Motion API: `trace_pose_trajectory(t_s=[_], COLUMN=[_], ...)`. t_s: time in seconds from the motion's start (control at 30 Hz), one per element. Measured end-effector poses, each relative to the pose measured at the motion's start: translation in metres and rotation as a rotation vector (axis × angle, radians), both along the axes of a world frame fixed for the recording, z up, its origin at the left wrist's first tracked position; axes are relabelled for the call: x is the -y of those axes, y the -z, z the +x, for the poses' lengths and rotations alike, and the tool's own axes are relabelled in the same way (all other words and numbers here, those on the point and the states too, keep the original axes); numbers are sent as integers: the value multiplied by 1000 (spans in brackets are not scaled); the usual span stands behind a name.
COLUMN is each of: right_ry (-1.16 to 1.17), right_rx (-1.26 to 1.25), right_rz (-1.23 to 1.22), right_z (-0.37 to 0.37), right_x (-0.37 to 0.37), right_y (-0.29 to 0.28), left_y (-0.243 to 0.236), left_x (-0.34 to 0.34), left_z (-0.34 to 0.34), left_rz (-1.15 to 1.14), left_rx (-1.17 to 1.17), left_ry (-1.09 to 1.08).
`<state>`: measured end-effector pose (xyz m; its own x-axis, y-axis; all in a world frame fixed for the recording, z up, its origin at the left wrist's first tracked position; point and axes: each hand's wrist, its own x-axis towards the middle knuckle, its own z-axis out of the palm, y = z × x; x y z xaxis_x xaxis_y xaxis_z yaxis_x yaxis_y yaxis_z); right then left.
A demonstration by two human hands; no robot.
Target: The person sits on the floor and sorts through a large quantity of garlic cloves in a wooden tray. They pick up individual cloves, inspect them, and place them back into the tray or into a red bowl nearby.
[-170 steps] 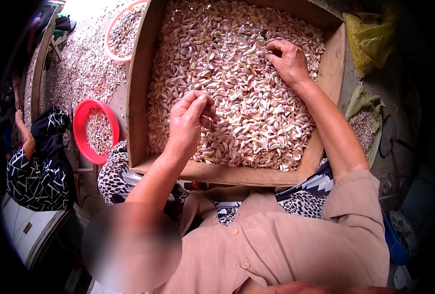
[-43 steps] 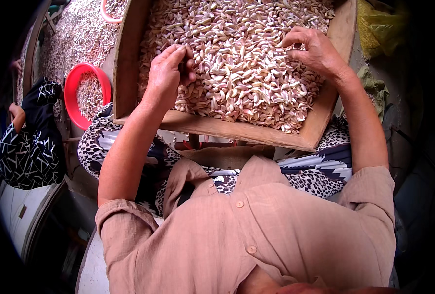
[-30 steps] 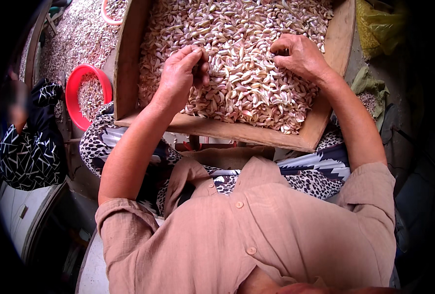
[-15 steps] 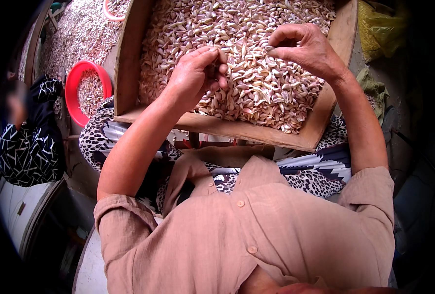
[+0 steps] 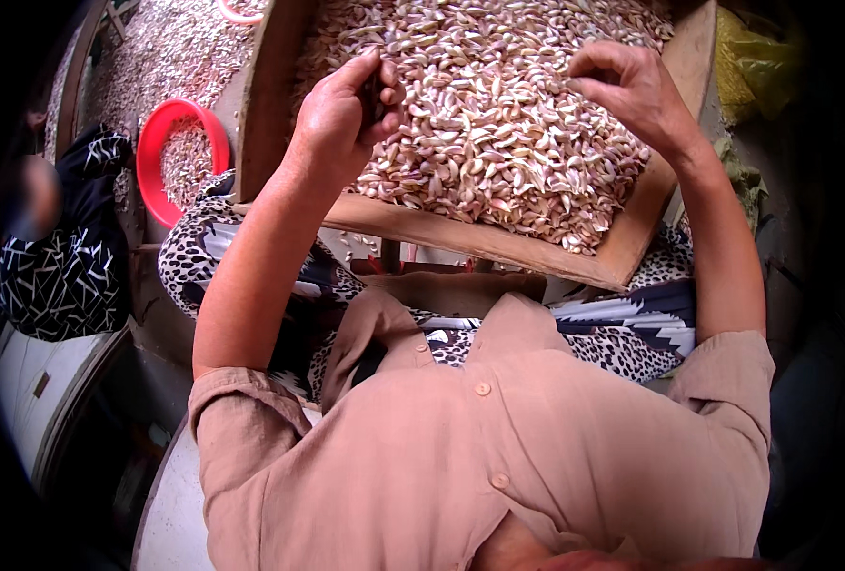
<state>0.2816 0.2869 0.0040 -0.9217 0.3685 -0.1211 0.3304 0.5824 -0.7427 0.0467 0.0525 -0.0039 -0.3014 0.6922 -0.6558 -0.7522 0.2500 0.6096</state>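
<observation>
Hands (image 5: 346,119) (image 5: 636,90), well apart, hover over garlic cloves (image 5: 498,143) between tray edges (image 5: 470,240)

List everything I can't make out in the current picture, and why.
- Left hand, head view: its curled fingers hide whether it holds anything.
- Right hand, head view: too small to tell what, if anything, is at its fingertips.
- Wooden tray, head view: far side cut off by the top edge.
- Pink-rimmed basin, head view: mostly cut off, same edge.
</observation>
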Motion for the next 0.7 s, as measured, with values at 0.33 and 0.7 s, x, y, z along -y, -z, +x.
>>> trace_pose_trajectory(t_s=[0.33, 0.7], right_ry=[-483, -839], right_rx=[-167, -196], right_rz=[309, 621], right_z=[-2, 3], right_x=[91, 130], right_y=[2, 33], left_y=[9, 16], left_x=[23, 31], left_z=[-38, -35], left_rz=[-68, -87], left_rx=[-155, -189], left_ry=[-111, -53])
